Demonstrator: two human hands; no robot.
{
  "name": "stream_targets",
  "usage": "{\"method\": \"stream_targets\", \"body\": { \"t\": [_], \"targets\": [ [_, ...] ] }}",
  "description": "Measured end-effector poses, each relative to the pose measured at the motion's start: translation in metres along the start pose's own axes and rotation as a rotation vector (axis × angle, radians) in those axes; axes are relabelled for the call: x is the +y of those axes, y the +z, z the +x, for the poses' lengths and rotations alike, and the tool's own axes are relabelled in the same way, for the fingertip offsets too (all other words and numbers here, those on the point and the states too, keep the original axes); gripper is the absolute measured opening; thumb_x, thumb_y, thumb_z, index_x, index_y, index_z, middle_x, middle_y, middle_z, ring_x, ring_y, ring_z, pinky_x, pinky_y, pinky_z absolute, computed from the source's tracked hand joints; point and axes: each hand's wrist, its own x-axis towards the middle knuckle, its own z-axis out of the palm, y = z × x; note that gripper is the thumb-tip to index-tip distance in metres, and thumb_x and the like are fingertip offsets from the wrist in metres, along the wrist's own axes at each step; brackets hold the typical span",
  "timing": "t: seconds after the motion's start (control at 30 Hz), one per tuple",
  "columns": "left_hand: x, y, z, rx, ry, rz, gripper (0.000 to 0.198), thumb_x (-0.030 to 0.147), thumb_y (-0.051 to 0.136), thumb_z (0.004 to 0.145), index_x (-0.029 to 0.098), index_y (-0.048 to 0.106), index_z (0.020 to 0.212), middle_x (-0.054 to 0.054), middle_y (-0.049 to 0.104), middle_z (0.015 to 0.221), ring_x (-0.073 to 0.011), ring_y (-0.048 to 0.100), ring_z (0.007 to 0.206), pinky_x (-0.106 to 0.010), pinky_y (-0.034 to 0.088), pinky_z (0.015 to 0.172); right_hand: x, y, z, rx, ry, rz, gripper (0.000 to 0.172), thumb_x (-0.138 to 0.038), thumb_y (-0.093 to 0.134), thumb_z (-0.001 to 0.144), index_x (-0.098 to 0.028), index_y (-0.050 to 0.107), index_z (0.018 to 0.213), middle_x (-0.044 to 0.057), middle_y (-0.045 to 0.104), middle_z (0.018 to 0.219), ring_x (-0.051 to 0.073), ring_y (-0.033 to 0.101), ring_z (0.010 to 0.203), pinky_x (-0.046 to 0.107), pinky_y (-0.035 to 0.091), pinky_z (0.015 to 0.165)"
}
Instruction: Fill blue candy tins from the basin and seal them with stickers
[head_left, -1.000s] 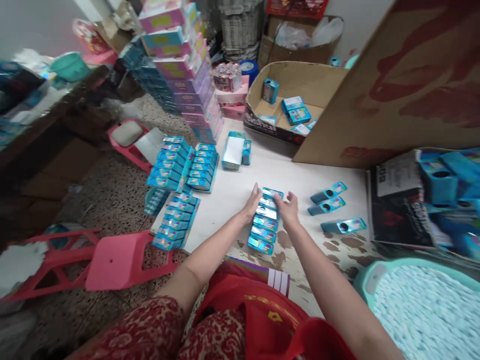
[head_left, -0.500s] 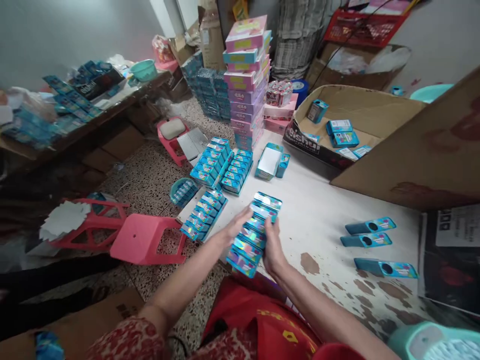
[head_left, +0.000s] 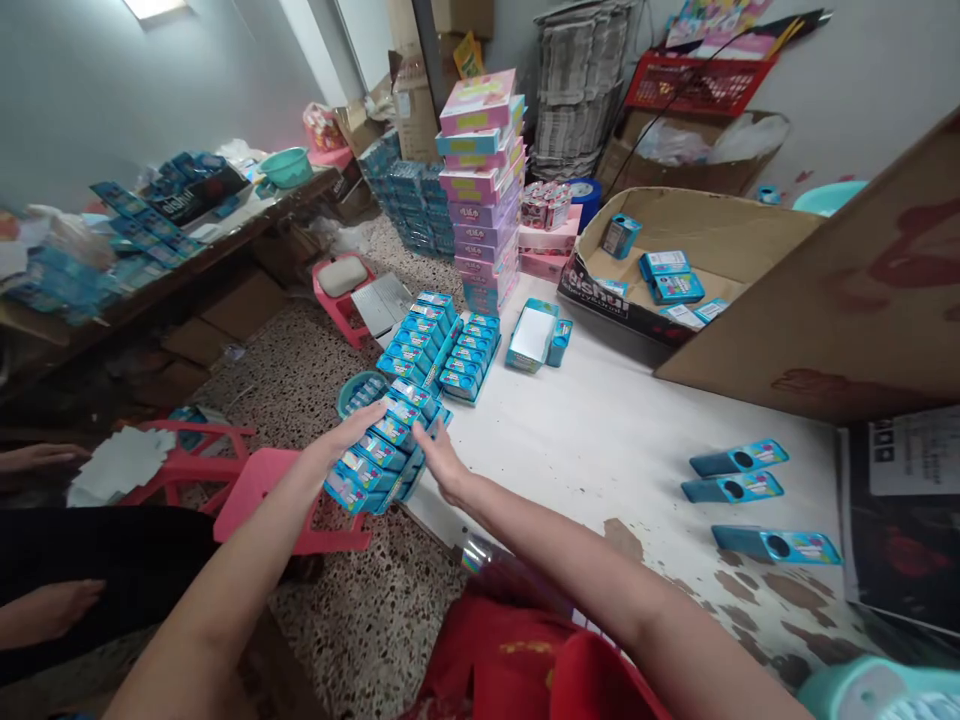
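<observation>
A row of small blue boxes (head_left: 373, 450) with shiny printed faces is pressed between my two hands at the table's left edge. My left hand (head_left: 361, 425) grips its far left side, and my right hand (head_left: 444, 462) holds the right side with the thumb on top. Beneath and beside it, another row of similar blue boxes (head_left: 411, 478) is partly hidden. Just beyond stand two more rows, a left row (head_left: 415, 335) and a right row of blue boxes (head_left: 471, 355). An open blue carton with a white inside (head_left: 532, 335) lies farther right beside one small upright box (head_left: 559, 343).
Three blue boxes with round holes (head_left: 742, 487) lie on the right of the white table (head_left: 555, 450). A large cardboard box (head_left: 712, 215) stands behind. Pink and purple boxes (head_left: 484, 200) are stacked high at the back. Left are red stools (head_left: 259, 490) and another person's hand (head_left: 56, 610).
Both my hands have carried the row of blue boxes left, from in front of me to above the row at the table's left edge. Another person's hands now show at far left.
</observation>
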Motion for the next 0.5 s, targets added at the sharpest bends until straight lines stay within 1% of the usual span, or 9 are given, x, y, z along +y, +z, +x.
{"method": "stream_targets", "body": {
  "t": [0.07,0.13,0.2,0.23,0.27,0.3,0.37,0.43,0.5],
  "targets": [
    [0.008,-0.004,0.005,0.082,0.085,0.051,0.052,0.058,0.061,0.071,0.015,0.064,0.100,-0.011,0.070,0.089,-0.0248,0.066,0.080,-0.039,0.053,0.074,-0.007,-0.026,0.001,0.072,0.108,-0.017,0.084,-0.068,0.052,0.073,-0.020,0.032,0.139,0.010,0.037,0.143,0.027,0.037,0.129,0.044,0.036,0.102],
    [0.026,-0.005,0.010,0.324,0.258,0.195,0.049,0.056,0.060,0.071,0.014,0.064,0.096,-0.010,0.068,0.092,-0.0237,0.064,0.087,-0.038,0.050,0.081,-0.011,-0.051,0.007,0.137,0.156,-0.035,0.082,-0.067,0.050,0.074,-0.017,0.037,0.137,0.012,0.034,0.145,0.029,0.036,0.129,0.045,0.040,0.097],
    [0.045,0.008,0.014,0.558,0.503,0.338,0.044,0.050,0.063,0.070,0.014,0.063,0.094,-0.009,0.067,0.094,-0.0220,0.061,0.092,-0.037,0.047,0.088,-0.012,-0.071,0.015,0.186,0.172,-0.045,0.075,-0.065,0.048,0.076,-0.017,0.043,0.133,0.013,0.037,0.143,0.029,0.040,0.126,0.043,0.044,0.092],
    [0.052,0.021,0.016,0.592,0.620,0.362,0.042,0.047,0.063,0.070,0.014,0.063,0.096,-0.008,0.066,0.097,-0.0211,0.060,0.094,-0.036,0.046,0.090,-0.012,-0.079,0.019,0.209,0.182,-0.048,0.071,-0.064,0.047,0.078,-0.017,0.046,0.131,0.013,0.041,0.140,0.029,0.044,0.122,0.041,0.045,0.089],
    [0.056,0.039,0.018,0.569,0.722,0.339,0.041,0.046,0.062,0.073,0.015,0.061,0.100,-0.008,0.065,0.100,-0.0201,0.060,0.096,-0.035,0.045,0.091,-0.010,-0.085,0.023,0.229,0.194,-0.052,0.067,-0.063,0.046,0.078,-0.017,0.049,0.128,0.013,0.044,0.137,0.028,0.047,0.119,0.040,0.047,0.086],
    [0.055,0.062,0.022,0.495,0.777,0.277,0.040,0.044,0.059,0.076,0.016,0.060,0.105,-0.008,0.064,0.105,-0.0191,0.059,0.099,-0.034,0.044,0.092,-0.009,-0.092,0.027,0.249,0.204,-0.057,0.065,-0.062,0.045,0.079,-0.017,0.051,0.127,0.013,0.047,0.135,0.028,0.050,0.116,0.038,0.048,0.084],
    [0.037,0.111,0.034,0.350,0.720,0.113,0.041,0.039,0.057,0.079,0.017,0.055,0.114,-0.009,0.061,0.115,-0.0194,0.057,0.108,-0.033,0.043,0.096,-0.005,-0.103,0.035,0.284,0.213,-0.070,0.063,-0.060,0.045,0.079,-0.017,0.052,0.125,0.013,0.049,0.132,0.027,0.053,0.112,0.036,0.050,0.079],
    [0.004,0.154,0.055,0.413,0.462,-0.055,0.043,0.028,0.056,0.080,0.019,0.050,0.121,-0.010,0.055,0.127,-0.0201,0.052,0.117,-0.032,0.042,0.098,-0.003,-0.115,0.043,0.307,0.198,-0.090,0.061,-0.058,0.047,0.079,-0.017,0.054,0.123,0.013,0.053,0.128,0.027,0.055,0.109,0.037,0.050,0.077],
    [-0.029,0.180,0.081,0.476,0.340,-0.075,0.054,0.021,0.055,0.077,0.013,0.041,0.129,-0.018,0.045,0.136,-0.0264,0.046,0.124,-0.040,0.040,0.100,-0.005,-0.127,0.054,0.319,0.153,-0.118,0.059,-0.057,0.048,0.079,-0.018,0.056,0.121,0.013,0.056,0.125,0.027,0.055,0.109,0.039,0.049,0.081]
  ]
}}
